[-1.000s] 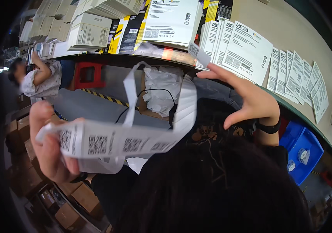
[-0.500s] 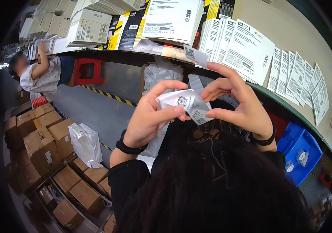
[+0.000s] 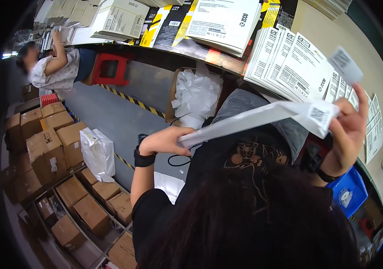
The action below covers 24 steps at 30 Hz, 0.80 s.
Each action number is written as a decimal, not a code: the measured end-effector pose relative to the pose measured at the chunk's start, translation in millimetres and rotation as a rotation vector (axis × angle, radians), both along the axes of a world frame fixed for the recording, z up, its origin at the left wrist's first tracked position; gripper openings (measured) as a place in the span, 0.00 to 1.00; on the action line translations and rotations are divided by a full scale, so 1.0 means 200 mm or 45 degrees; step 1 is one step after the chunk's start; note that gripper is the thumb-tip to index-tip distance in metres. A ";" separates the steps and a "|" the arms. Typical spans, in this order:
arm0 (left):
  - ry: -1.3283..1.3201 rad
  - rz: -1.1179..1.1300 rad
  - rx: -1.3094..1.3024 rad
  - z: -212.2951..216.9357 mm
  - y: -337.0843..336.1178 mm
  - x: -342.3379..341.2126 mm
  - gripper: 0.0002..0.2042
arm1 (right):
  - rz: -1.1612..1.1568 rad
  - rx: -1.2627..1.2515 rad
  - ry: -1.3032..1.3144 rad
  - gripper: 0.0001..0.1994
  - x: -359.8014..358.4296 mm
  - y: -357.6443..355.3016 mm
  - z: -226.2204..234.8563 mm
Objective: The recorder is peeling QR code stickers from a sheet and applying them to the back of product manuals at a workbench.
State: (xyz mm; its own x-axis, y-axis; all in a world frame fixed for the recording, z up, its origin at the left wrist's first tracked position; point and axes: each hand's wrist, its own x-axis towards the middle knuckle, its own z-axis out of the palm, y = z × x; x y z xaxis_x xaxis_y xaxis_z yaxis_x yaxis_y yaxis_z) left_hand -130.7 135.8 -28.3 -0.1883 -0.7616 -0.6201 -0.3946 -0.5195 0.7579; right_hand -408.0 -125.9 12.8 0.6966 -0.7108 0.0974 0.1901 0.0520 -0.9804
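Observation:
A long white strip of label backing (image 3: 245,123) stretches slantwise across my lap. My left hand (image 3: 166,142) pinches its lower left end between thumb and fingers. At the upper right end, which carries a label with a square code, my right hand (image 3: 349,134) grips the strip between thumb and fingers. A small white sticker (image 3: 346,65) with a printed code clings to my raised right index fingertip, slightly blurred. Just beyond the strip, white printed cards (image 3: 301,67) lie fanned on the table edge, with more cards (image 3: 374,134) overlapping to their right.
Further stacks of white cards (image 3: 222,20) stand along the bench. Below it, a carton holds crumpled white strips (image 3: 196,96). A blue bin (image 3: 350,190) sits right, brown cartons (image 3: 45,150) left. A co-worker (image 3: 57,67) works near a red stool (image 3: 110,69).
My hands have drawn apart, the right one moving far right, and the strip now stretches between them. The sticker on my right index finger has travelled along. The view has shifted slightly.

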 end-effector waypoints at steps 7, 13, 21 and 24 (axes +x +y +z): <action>-0.251 0.411 0.042 0.33 0.32 0.18 0.07 | -0.256 -0.257 0.001 0.37 -0.18 -0.06 0.00; -0.208 1.102 -0.269 0.63 0.56 0.08 0.07 | -0.134 -0.175 -0.075 0.38 -0.16 -0.01 0.00; -1.146 0.748 -0.112 -0.24 0.35 0.32 0.10 | 0.171 0.181 0.263 0.37 0.03 0.08 -0.08; -1.244 0.661 -0.242 -0.62 0.21 0.35 0.13 | 0.209 0.110 0.464 0.37 0.09 0.11 -0.15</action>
